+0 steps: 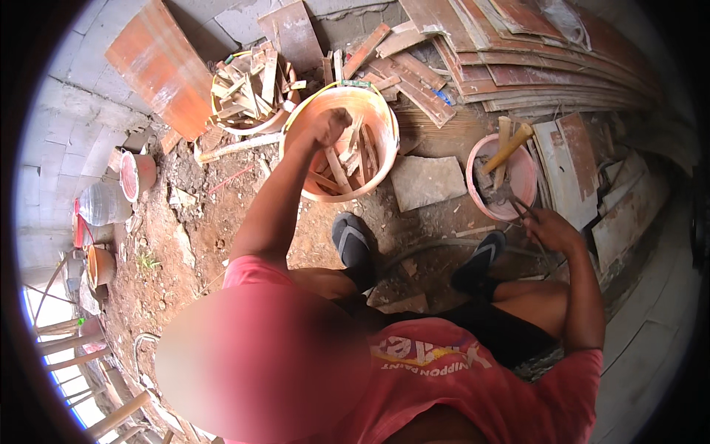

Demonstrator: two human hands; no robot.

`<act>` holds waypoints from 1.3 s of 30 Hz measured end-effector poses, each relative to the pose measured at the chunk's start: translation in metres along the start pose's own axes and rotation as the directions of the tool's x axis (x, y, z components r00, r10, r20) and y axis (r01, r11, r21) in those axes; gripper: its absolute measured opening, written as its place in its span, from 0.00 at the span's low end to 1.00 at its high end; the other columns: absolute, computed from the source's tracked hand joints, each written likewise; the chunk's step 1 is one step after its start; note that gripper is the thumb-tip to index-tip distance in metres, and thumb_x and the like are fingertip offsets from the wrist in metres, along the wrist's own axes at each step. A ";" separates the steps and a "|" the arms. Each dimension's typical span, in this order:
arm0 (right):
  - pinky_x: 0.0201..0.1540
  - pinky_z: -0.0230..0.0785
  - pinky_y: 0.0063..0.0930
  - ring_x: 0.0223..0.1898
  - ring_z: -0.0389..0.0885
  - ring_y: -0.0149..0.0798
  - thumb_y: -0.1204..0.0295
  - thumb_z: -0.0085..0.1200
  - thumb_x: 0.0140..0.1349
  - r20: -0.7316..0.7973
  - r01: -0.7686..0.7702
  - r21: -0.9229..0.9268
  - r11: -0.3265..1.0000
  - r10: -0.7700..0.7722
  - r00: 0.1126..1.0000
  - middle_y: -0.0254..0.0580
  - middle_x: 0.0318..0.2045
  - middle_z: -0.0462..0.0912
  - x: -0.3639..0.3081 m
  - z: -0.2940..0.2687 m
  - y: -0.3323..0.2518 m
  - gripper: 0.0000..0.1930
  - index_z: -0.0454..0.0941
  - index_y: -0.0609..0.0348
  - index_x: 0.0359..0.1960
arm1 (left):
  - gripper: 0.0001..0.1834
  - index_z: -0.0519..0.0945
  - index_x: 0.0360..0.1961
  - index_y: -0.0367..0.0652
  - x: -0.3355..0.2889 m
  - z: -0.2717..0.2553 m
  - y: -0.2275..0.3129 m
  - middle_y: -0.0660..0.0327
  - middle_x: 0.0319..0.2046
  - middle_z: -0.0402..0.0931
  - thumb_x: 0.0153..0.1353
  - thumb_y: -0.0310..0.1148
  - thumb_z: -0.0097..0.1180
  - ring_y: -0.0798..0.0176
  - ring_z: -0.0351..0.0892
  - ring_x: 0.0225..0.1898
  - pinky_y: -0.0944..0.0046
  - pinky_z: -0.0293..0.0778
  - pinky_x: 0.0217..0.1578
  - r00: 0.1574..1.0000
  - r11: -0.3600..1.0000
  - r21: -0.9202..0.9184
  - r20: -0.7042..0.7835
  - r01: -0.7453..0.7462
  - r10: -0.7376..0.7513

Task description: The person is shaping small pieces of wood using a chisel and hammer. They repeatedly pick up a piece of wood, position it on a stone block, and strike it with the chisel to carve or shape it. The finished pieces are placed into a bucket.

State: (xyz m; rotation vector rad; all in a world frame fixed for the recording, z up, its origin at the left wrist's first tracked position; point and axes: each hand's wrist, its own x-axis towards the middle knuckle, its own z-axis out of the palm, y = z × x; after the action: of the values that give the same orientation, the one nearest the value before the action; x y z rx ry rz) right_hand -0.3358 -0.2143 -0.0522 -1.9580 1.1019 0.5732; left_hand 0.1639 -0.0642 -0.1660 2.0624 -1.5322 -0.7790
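My left hand (330, 127) is closed in a fist above a large orange tub (384, 166). Whatever those fingers hold, if anything, is hidden. Several wood strips (339, 170) lie inside the tub, below the hand. On the right, my right hand (553, 231) grips dark metal pincers (522, 207), whose far end reaches over the near rim of a small pink bucket (472, 175). A thick yellowish wooden handle (509, 149) leans in that bucket beside a flat wood piece (502, 137). Small dark bits at its bottom are too small to name.
Another tub heaped with wood scraps (255, 85) stands at the far left, near a leaning board (159, 66). Stacked plywood sheets (532, 66) fill the far right. Between tub and bucket lies a flat slab (427, 181). A hose (436, 244) crosses the dirt floor near my feet.
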 end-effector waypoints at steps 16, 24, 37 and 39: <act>0.21 0.63 0.18 0.17 0.67 0.23 0.64 0.60 0.61 -0.344 0.488 0.766 0.418 -0.375 0.861 0.29 0.18 0.70 -0.015 0.068 -0.152 0.13 0.73 0.61 0.35 | 0.18 0.70 0.57 0.39 -0.057 -0.034 0.228 0.54 0.49 0.77 0.70 0.33 0.44 0.63 0.83 0.42 0.63 0.79 0.46 0.897 0.543 -0.827 0.343 0.148 0.277; 0.25 0.68 0.27 0.19 0.69 0.27 0.67 0.54 0.66 -0.301 0.368 0.920 0.137 -0.356 0.885 0.30 0.20 0.69 0.001 0.096 -0.109 0.09 0.69 0.56 0.34 | 0.26 0.75 0.45 0.36 -0.073 0.080 0.155 0.56 0.35 0.78 0.69 0.53 0.44 0.60 0.80 0.25 0.59 0.81 0.29 0.932 0.294 -0.902 0.238 0.317 -0.275; 0.30 0.70 0.32 0.24 0.71 0.29 0.66 0.47 0.70 -0.174 0.159 0.984 -0.075 -0.565 0.807 0.31 0.23 0.70 0.033 0.113 -0.051 0.14 0.71 0.56 0.53 | 0.26 0.72 0.51 0.36 -0.133 0.162 0.172 0.56 0.35 0.78 0.68 0.51 0.47 0.59 0.81 0.39 0.57 0.80 0.40 0.813 0.073 -0.854 0.513 0.515 0.275; 0.28 0.70 0.32 0.24 0.71 0.29 0.66 0.46 0.69 -0.164 0.146 0.986 -0.076 -0.492 0.855 0.31 0.22 0.70 0.035 0.115 -0.055 0.14 0.71 0.56 0.53 | 0.20 0.72 0.48 0.37 -0.132 0.162 0.172 0.58 0.32 0.78 0.67 0.44 0.52 0.60 0.82 0.36 0.58 0.81 0.38 0.837 -0.073 -0.853 0.486 0.517 0.253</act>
State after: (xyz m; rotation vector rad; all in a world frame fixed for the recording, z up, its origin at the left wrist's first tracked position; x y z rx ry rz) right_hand -0.2704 -0.1216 -0.1198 -0.6506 0.4401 -0.3082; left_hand -0.0964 0.0102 -0.1506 0.6948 -0.3012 -1.9356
